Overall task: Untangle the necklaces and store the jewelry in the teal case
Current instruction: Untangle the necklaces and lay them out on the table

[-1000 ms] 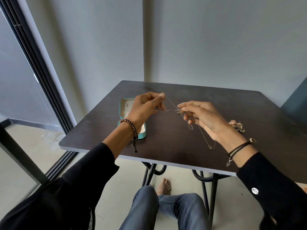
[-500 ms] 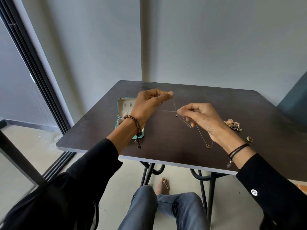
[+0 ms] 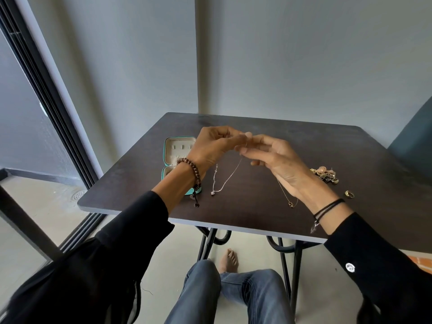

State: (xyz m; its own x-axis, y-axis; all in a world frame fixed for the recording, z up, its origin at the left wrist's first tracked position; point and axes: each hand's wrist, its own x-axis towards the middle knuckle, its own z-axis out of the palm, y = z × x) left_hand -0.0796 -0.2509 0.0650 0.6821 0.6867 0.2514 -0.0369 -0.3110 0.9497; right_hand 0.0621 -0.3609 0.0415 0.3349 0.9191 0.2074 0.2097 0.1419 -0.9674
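Observation:
My left hand (image 3: 214, 147) and my right hand (image 3: 272, 157) meet fingertip to fingertip above the dark table (image 3: 257, 211). Both pinch thin chains there. A silver necklace (image 3: 224, 181) hangs from the pinch down to the left, its small pendant near the tabletop. A gold necklace (image 3: 288, 199) trails under my right palm, its round pendant lying near the table's front. The open teal case (image 3: 174, 152) with a cream lining sits behind my left wrist, partly hidden by it.
A small heap of gold jewelry (image 3: 325, 175) lies right of my right hand, with a single ring (image 3: 349, 194) nearer the front. The table's front edge runs just under my forearms. A dark window frame stands at the left.
My hands have come together from a spread pose. The silver chain, stretched between them before, now hangs loose to the left, apart from the gold one.

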